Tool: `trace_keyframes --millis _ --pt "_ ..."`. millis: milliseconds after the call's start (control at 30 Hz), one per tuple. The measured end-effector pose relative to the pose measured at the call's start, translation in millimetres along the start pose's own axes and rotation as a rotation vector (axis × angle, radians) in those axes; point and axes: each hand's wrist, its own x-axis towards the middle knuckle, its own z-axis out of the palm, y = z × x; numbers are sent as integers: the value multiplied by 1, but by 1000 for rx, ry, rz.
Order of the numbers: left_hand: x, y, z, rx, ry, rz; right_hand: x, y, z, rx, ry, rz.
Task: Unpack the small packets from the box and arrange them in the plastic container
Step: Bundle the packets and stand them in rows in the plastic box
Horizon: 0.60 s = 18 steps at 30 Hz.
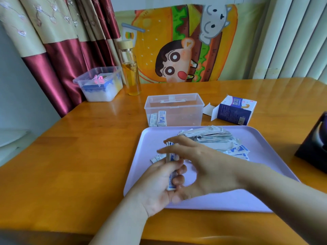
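head view, lower centre: left hand (155,184) curled around a small upright stack of packets (170,171), blue-and-white wrappers showing between the fingers. right hand (203,167) just beside it, fingers spread loosely over the stack's top edge, thumb low; grip on anything cannot be told through the blur.

under both hands, a lilac tray (230,200), with a loose heap of packets (217,141) along its upper right part and a few strays (156,159) left of the held stack.

above the tray, centre of the frame: clear plastic container (174,110), lid off, holding only a few packets (160,118) standing in its left end.

right of it, the opened box (236,112), blue and white, flaps out, lying on its side; printed text and a barcode too small to read.

upper left: second clear tub (100,84), lidded, blue-and-white contents and something pink inside. beside it a glass bottle (131,71) with amber liquid. all on a wooden table (70,165). dark object (315,147) at the right edge.
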Motion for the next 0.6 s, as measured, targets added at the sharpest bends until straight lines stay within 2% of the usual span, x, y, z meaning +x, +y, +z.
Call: trace_keyframes --millis 100,167,267,333,433,600 --pt "7 7 -6 -125 81 -1 0 8 -22 152 167 152" --pt "10 13 -15 -202 125 15 -3 13 -35 -34 196 286" --pt "8 20 -20 -244 162 40 -10 26 -36 -366 -46 487" --pt "8 21 -22 -244 151 41 -12 31 -26 -396 -176 575" --pt "10 18 -19 -219 134 37 -11 37 -12 -498 -258 605" --pt "9 14 -15 -197 98 7 -8 41 -9 -352 -290 626"
